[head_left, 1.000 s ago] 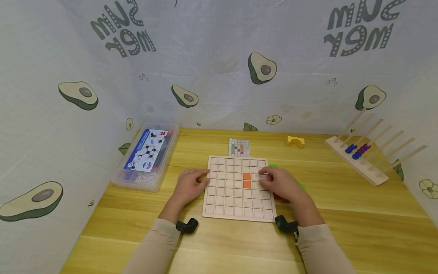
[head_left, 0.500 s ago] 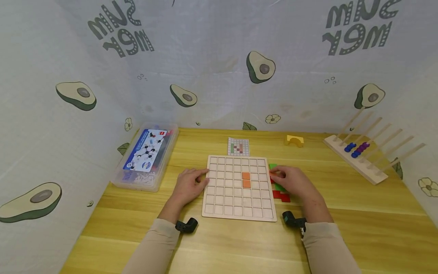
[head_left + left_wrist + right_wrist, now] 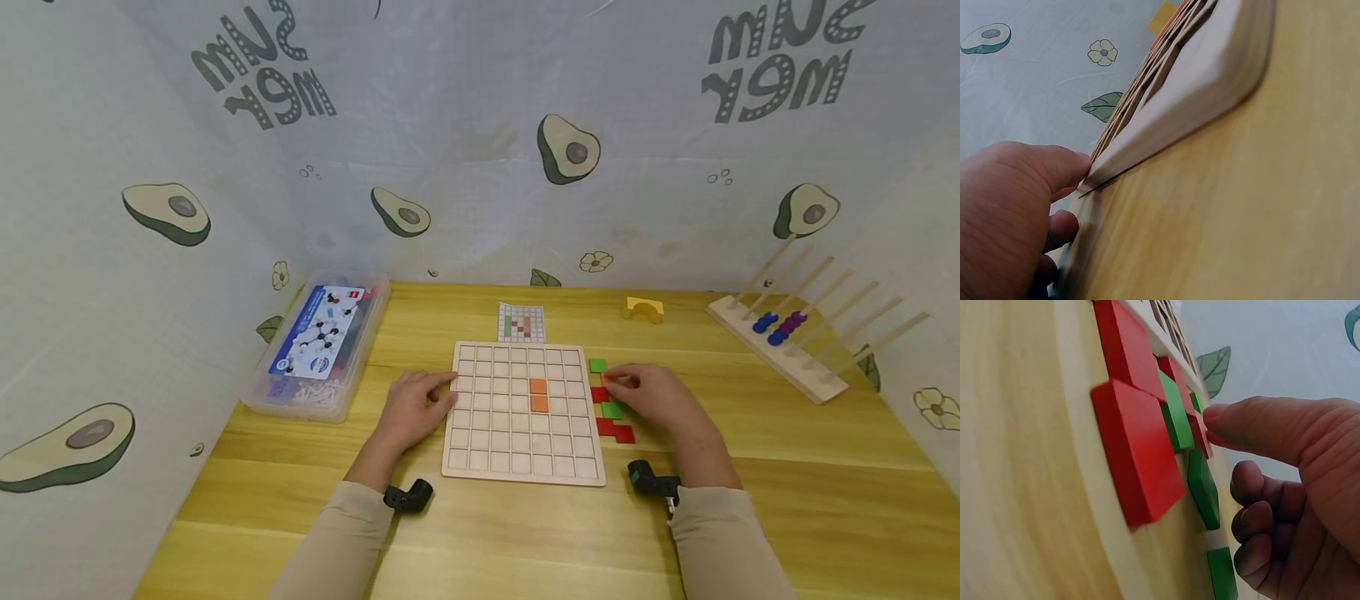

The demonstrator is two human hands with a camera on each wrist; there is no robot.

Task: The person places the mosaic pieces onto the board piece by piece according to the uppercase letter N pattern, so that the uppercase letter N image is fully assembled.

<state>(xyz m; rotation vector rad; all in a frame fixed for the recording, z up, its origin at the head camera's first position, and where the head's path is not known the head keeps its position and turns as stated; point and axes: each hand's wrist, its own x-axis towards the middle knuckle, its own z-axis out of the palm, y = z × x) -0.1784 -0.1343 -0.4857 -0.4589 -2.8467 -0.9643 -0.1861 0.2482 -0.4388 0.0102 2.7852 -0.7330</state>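
A wooden grid board (image 3: pixel 521 481) lies on the table with two orange tiles (image 3: pixel 539 395) in its cells. At its left edge rests my left hand (image 3: pixel 411 408), thumb and index fingertips set apart along the side; the thumb touches the rim in the left wrist view. To the right of the board, my right hand (image 3: pixel 660 397) pinches an orange tile (image 3: pixel 606 380) between thumb and index finger, the other fingers curled in. Around it lie red tiles (image 3: pixel 1138 453) and green tiles (image 3: pixel 1203 487), several of them close together; the hand partly covers this group.
Behind the board sits a small pattern card (image 3: pixel 522 323). A clear plastic box (image 3: pixel 318 346) stands at the left. At the back right are a yellow arch block (image 3: pixel 643 309) and a wooden peg rack (image 3: pixel 776 350) with blue and purple beads.
My right hand has moved right, off the board's right columns to the loose tiles, uncovering red and green ones. The orange tile has shifted slightly right with its fingertips. My left hand stays put.
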